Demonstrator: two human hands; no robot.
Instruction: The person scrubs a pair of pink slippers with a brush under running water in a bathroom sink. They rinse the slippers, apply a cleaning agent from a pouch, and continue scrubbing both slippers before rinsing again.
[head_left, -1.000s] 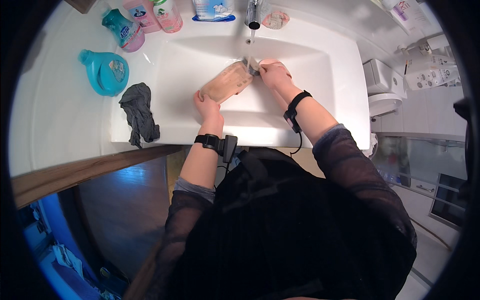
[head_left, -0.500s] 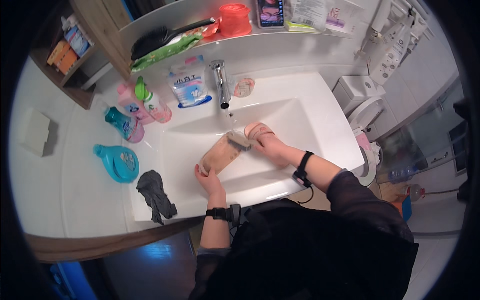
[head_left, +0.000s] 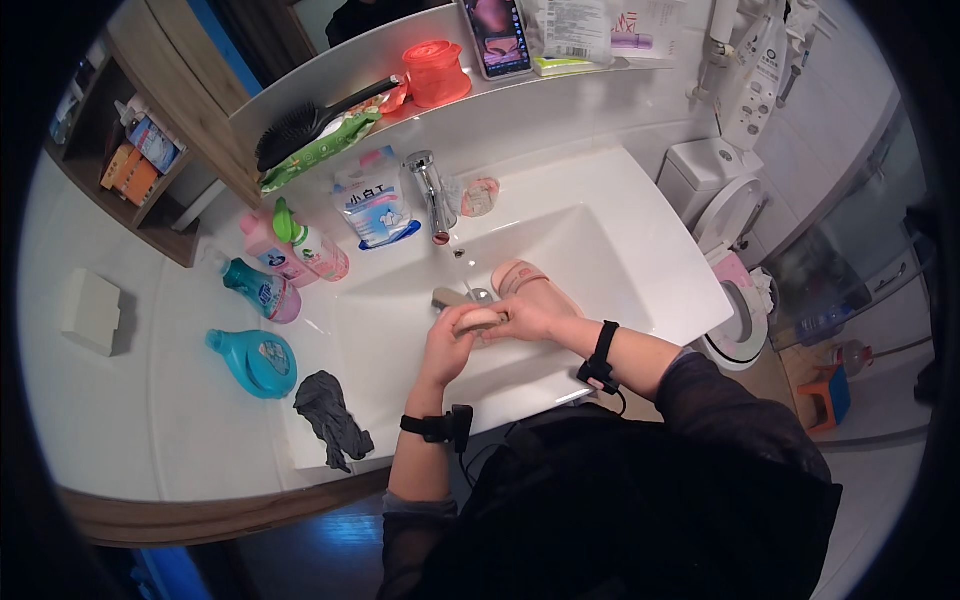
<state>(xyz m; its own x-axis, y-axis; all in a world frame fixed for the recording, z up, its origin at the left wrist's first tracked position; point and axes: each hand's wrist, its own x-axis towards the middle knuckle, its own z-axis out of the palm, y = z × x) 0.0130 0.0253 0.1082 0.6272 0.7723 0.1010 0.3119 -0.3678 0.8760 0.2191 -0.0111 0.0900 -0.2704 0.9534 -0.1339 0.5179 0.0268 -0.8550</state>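
Note:
Over the near part of the white sink basin (head_left: 400,345), a pinkish slipper (head_left: 482,319) is tilted up so that I see its rounded end. My left hand (head_left: 447,345) is closed around its left side. My right hand (head_left: 525,319) grips the other side of it, fingers bent. Just beyond, a scrubbing brush (head_left: 450,298) lies in the basin, out of both hands. The second slipper (head_left: 538,288), pink with a wide strap, rests in the basin beside my right hand. Water runs down from the chrome faucet (head_left: 432,195) near the drain.
Left of the basin stand a teal bottle (head_left: 252,363), a pump bottle (head_left: 262,290) and pink bottles. A dark cloth (head_left: 333,418) lies on the near-left rim. Behind are a detergent bag (head_left: 376,205) and a shelf with a hairbrush (head_left: 310,125) and a phone (head_left: 497,40).
The brush has left my right hand and now lies in the basin. The slipper, sole up before, has been tilted and drawn between both hands. My left hand moved up and right.

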